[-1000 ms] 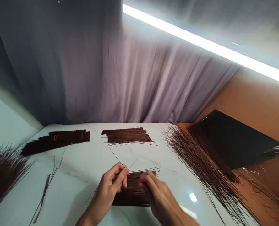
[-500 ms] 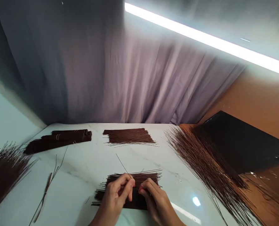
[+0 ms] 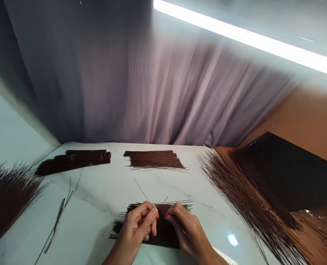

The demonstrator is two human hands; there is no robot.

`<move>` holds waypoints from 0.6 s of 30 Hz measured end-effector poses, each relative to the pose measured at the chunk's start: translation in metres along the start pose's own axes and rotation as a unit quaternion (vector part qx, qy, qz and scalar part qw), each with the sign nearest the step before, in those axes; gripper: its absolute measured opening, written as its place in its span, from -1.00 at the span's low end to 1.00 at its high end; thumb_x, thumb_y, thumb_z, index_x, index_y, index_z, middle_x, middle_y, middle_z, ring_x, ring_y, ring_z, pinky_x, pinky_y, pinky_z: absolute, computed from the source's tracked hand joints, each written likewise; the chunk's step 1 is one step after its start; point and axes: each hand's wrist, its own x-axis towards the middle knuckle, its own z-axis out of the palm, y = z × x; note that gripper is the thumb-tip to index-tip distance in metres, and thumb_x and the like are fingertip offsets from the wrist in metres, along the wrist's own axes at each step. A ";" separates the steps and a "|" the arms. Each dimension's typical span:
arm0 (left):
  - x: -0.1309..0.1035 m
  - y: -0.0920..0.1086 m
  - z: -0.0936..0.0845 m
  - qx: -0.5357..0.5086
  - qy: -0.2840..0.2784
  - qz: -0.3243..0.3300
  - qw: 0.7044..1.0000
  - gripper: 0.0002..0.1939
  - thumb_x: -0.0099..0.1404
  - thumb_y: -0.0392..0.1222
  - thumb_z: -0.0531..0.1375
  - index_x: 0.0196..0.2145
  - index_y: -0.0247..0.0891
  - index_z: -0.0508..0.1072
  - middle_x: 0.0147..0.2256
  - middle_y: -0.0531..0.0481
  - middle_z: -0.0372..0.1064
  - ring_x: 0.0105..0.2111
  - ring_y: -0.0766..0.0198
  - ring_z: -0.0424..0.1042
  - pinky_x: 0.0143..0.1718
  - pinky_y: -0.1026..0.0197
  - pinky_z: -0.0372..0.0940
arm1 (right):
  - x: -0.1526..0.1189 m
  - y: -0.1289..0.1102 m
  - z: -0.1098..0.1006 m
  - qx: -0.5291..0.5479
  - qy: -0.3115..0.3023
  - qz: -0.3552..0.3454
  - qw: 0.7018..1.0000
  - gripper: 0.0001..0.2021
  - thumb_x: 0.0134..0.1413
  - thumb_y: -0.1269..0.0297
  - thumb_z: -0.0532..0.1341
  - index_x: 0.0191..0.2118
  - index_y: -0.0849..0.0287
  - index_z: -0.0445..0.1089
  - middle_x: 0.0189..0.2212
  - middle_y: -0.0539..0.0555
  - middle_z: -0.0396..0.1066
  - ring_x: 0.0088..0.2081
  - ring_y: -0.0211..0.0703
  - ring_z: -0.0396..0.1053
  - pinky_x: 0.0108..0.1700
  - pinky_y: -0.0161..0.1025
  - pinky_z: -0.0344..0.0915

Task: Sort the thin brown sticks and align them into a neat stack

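Observation:
My left hand (image 3: 143,222) is closed in a pinch on a thin dark brown stick (image 3: 141,190), which slants up and left from its fingertips. A little to its right, my right hand (image 3: 184,226) is also closed, thumb against fingers. A short thin piece (image 3: 165,199) shows just above its fingertips, but I cannot tell whether they hold it. Both hands are over a flat bundle of dark sticks (image 3: 163,235) lying crosswise on the white table. My hands and wrists hide much of this bundle.
On the white marbled table (image 3: 102,198), a second stick bundle (image 3: 155,159) and tied dark rolls (image 3: 80,160) lie at the back. Loose sticks (image 3: 60,217) and a dark pile (image 3: 9,202) are left. Long sticks (image 3: 243,195) and a black sheet (image 3: 290,176) lie right.
My right hand has lifted slightly and moved a little right. A short thin piece now shows above its fingertips. My left hand keeps its pinch on the stick. The view has shifted slightly.

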 end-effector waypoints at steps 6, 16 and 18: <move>0.001 0.003 -0.002 -0.076 -0.039 -0.039 0.996 -0.59 0.41 0.15 0.16 -0.33 -0.29 0.47 -0.59 0.11 0.30 -0.62 0.45 -0.10 -0.59 0.34 -0.15 | 0.014 -0.006 -0.032 0.026 -0.047 0.037 0.998 -0.80 0.45 0.33 0.03 -0.25 0.10 0.32 -0.36 0.02 0.37 -0.37 -0.22 0.33 -0.34 -0.31 0.24; 0.008 -0.009 -0.007 -0.001 0.015 -0.018 1.000 -0.59 0.26 0.19 0.31 -0.39 -0.26 0.45 -0.55 0.05 0.42 -0.71 0.50 -0.01 -0.73 0.38 -0.16 | 0.014 -0.015 -0.054 -0.078 -0.153 0.042 0.984 -0.79 0.48 0.33 -0.01 -0.20 0.10 0.32 -0.29 0.02 0.38 -0.37 -0.22 0.31 -0.33 -0.30 0.21; 0.006 -0.008 -0.010 0.023 -0.004 -0.018 1.000 -0.61 0.28 0.15 0.31 -0.40 -0.27 0.45 -0.59 0.06 0.41 -0.70 0.48 0.02 -0.69 0.37 -0.10 | 0.023 -0.011 -0.069 -0.087 -0.173 0.034 0.981 -0.78 0.47 0.36 -0.01 -0.21 0.10 0.34 -0.30 0.02 0.38 -0.34 -0.21 0.31 -0.29 -0.28 0.22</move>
